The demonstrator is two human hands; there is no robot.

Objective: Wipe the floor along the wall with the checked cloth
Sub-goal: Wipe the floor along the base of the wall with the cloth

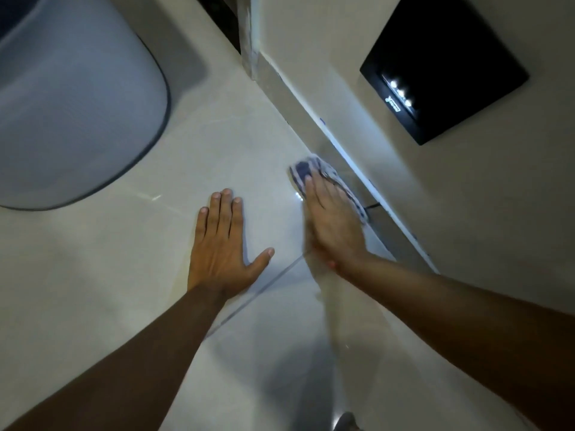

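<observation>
Pressing flat on the checked cloth [314, 169], the right hand [333, 222] lay against the skirting at two o'clock — the left hand [222, 244] rested open-palmed on the floor [109, 259].

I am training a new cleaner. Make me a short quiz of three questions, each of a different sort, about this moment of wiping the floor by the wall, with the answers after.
1. True or false: the left hand lies flat on the floor tile and holds nothing.
2. Which hand presses on the checked cloth? A) left hand B) right hand C) both
3. Fill in: the cloth lies on the floor next to the ______ at the foot of the wall.

Key
1. True; the palm is down with fingers spread.
2. B; the right hand lies flat on top of the cloth.
3. skirting board; the cloth sits close beside it.
</observation>
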